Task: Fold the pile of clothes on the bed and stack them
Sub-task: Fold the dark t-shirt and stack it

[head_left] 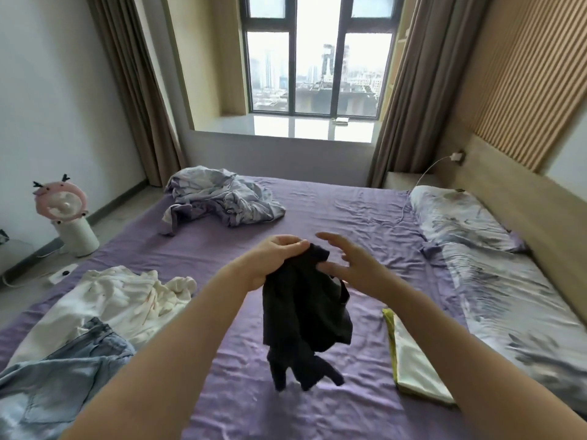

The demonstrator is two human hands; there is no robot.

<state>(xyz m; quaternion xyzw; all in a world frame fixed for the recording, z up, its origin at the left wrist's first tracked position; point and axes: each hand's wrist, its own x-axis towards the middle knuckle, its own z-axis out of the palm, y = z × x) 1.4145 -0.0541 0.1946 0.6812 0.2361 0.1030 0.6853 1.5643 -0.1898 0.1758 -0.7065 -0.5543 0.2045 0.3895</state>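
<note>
We see the left hand [279,255] raised over the middle of the purple-sheeted bed [333,211], its fingers curled round the top of a crumpled black cloth garment [305,315], which hangs down from that grip with its lower ends dangling just over the sheet. The right hand [352,265] is at three o'clock of the garment's top, fingers spread and mostly straight, its lower fingertips touching or nearly touching the black fabric; we cannot tell whether it has any hold on it.

At nine o'clock of the hanging garment a rumpled white cloth garment [127,296] lies on the sheet, and overlapping its near edge, toward seven o'clock, a pair of light blue denim jeans [63,376]. At four o'clock, partly under the right forearm, a flat folded piece of pale cloth with a yellow-green edge [409,360] rests on the bed. At eleven o'clock, near the far edge of the bed, a crumpled grey-lilac printed blanket [222,198] sits in a heap. At two o'clock a pillow in a pale printed case [460,217] lies against the wooden headboard [524,211]. On the floor at ten o'clock stands a small pink and white fan [66,211].
</note>
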